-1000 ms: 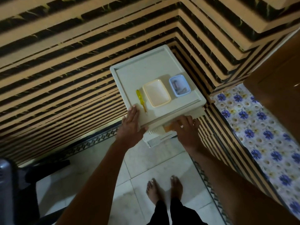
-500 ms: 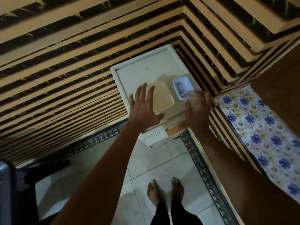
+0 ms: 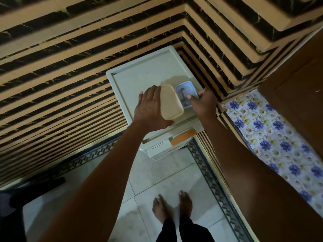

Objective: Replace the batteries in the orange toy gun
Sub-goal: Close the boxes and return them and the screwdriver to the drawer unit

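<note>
A cream rectangular tray (image 3: 170,102) and a smaller blue tray (image 3: 183,89) with small dark items inside sit on the white drawer unit's top (image 3: 139,79). My left hand (image 3: 150,109) grips the cream tray along its left side, thumb at the near corner. On the blue tray's near right corner my right hand (image 3: 204,103) holds on, with its thumb on the rim. An orange and white object (image 3: 183,137) shows at the drawer front below the top. The yellow screwdriver is hidden under my left hand.
The unit stands in a corner of striped black and tan walls (image 3: 70,67). A floral cloth (image 3: 271,137) covers a surface at the right. My bare feet (image 3: 173,206) stand on white floor tiles. A dark chair (image 3: 10,206) is at the lower left.
Both hands moved up from the unit's front edge onto the trays. The left hand now grips the cream tray, the right grips the blue tray, and the screwdriver became covered.
</note>
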